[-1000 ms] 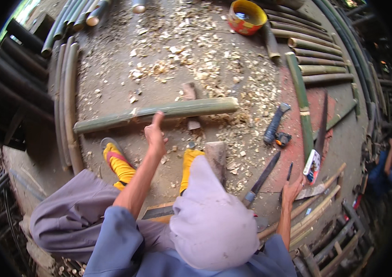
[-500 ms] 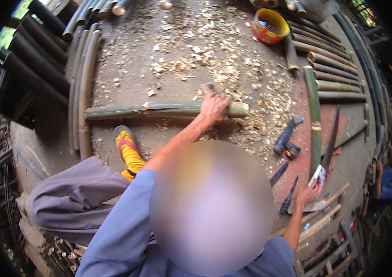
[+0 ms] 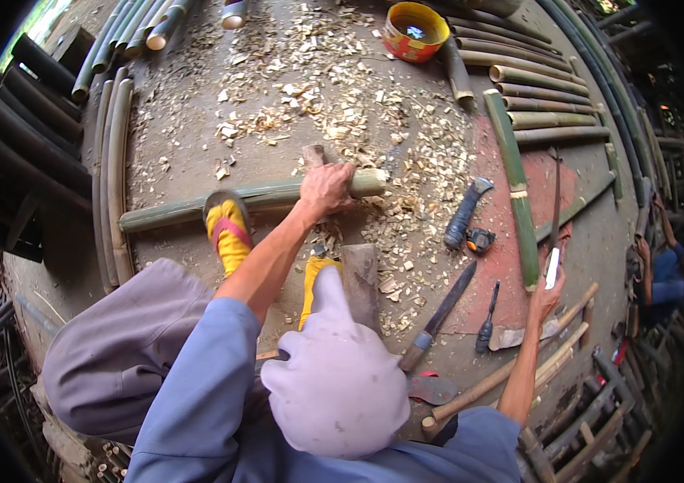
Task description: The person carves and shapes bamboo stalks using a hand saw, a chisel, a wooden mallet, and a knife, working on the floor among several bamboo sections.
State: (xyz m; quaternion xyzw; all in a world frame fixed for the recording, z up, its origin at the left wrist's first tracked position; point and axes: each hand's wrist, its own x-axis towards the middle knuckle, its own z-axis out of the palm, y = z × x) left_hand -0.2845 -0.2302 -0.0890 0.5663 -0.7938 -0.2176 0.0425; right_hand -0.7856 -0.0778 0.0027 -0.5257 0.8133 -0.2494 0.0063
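My left hand [image 3: 327, 190] is wrapped around a green bamboo pole [image 3: 274, 194], close to its right end. The pole lies crosswise on the ground, and the toe of my left foot [image 3: 229, 228], in a yellow sock and sandal, rests over it. A wooden block [image 3: 315, 153] shows just beyond my left hand. Over on the right, my right hand [image 3: 545, 296] is closed on the white-and-red handle of a handsaw [image 3: 557, 197]. The saw points away from me, its blade seen nearly edge-on. Beside it lies another green bamboo pole [image 3: 514, 193] on a red mat.
A big knife [image 3: 445, 312], a dark chisel-like tool [image 3: 488, 320], a wrapped-handle tool [image 3: 465, 216] and a tape measure [image 3: 480, 240] lie between my hands. Wood chips [image 3: 294, 105] litter the ground. A red-yellow bucket [image 3: 414, 34] stands at the back, near cut bamboo lengths [image 3: 551, 119].
My view has shifted to the right. My left foot has moved up onto the pole. The saw has turned, so its broad blade now appears thin. My left hand keeps its hold.
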